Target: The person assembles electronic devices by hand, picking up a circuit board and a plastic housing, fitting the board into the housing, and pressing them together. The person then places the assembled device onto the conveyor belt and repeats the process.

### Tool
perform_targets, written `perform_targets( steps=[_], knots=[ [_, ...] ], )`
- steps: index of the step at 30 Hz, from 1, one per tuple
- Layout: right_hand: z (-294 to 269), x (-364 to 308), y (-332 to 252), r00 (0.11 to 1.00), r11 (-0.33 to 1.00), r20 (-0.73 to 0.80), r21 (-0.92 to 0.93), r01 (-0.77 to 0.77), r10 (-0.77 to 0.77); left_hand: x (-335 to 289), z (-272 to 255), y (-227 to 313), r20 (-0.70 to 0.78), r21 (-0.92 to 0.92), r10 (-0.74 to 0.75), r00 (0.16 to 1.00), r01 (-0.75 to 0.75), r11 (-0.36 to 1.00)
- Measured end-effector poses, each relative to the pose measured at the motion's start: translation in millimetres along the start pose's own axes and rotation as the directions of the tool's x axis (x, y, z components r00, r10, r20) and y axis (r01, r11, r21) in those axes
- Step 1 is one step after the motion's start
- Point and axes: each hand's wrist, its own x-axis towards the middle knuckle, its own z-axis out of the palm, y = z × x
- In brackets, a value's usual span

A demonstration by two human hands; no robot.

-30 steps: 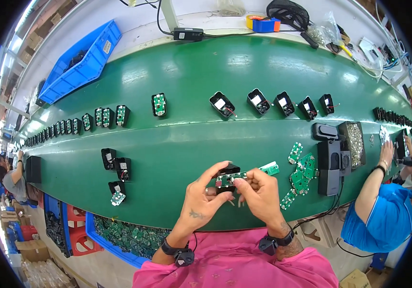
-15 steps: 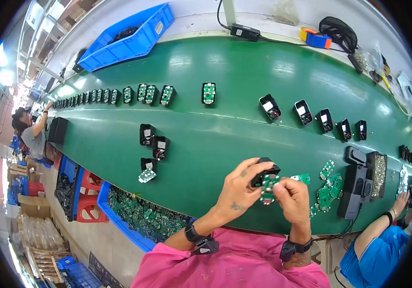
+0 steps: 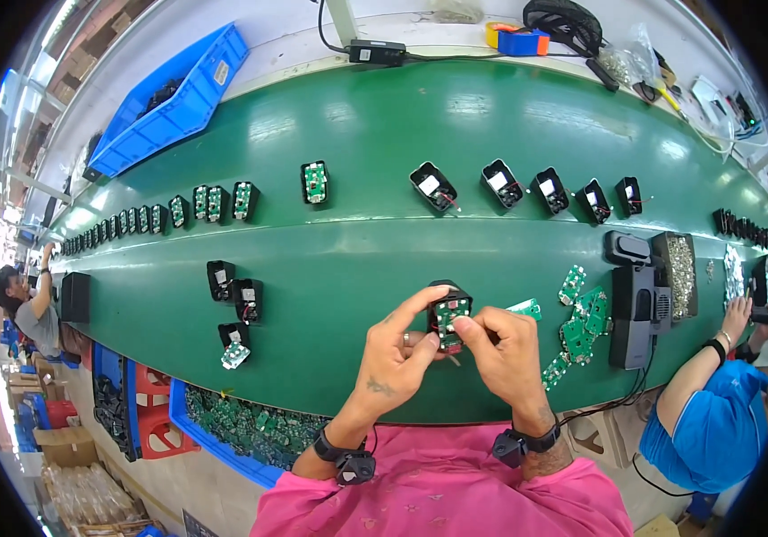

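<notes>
Circuit board [image 3: 449, 313] and black case [image 3: 461, 294] sit together in the worker's two hands, lifted above the near edge of the green bench [image 3: 357, 264], in front of the pink shirt [image 3: 438, 488]. From where I stand, the board looks light and stiff, a thin plate that would sooner crack than bend, with small parts on its face that a hard thumb could knock loose. I'd take it by its long edges. The case seems to be smooth, rigid plastic, light too, perhaps a little slippery, and best cupped around its outer walls.

That is roughly how it's held: the left hand [image 3: 393, 360] is curled around the case from the left, its thumb low by the board, while the right hand [image 3: 504, 352] is drawn narrow, thumb and finger pressed to the board's right side. Whether the board lies fully down in the case, I can't tell; the fingers cover too much.

As for looks, the board is green, dotted with pale and silvery bits, with a reddish part at its near end. The case is plain black with rounded corners, its rim showing around the far end. More loose boards [image 3: 592, 311] lie piled to the right.
</notes>
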Motion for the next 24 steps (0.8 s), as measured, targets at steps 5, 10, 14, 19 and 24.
perform_targets(
  steps=[5,10,14,19,24],
  knots=[
    [4,-2,9,1.0,0.992,-0.001,-0.123,0.009,-0.009,0,8,2,-0.054,-0.084,-0.137,0.989,0.132,0.988],
    [13,-1,1,0.996,0.972,-0.012,0.221,-0.082,0.087,-2,11,-4,-0.057,-0.13,-0.147,0.988,0.138,0.982],
    [23,-3,13,0.976,0.955,-0.11,0.213,0.206,-0.187,-8,20,-5,-0.125,0.072,0.111,0.986,-0.103,0.992],
    [32,5,13,0.996,0.959,-0.069,0.272,0.075,-0.058,5,13,-17,-0.189,0.136,0.141,0.972,-0.117,0.984],
    [13,19,18,0.997,0.995,-0.061,-0.093,0.04,-0.046,77,-29,-16,-0.249,0.156,0.019,0.968,0.021,0.988]
  ],
)
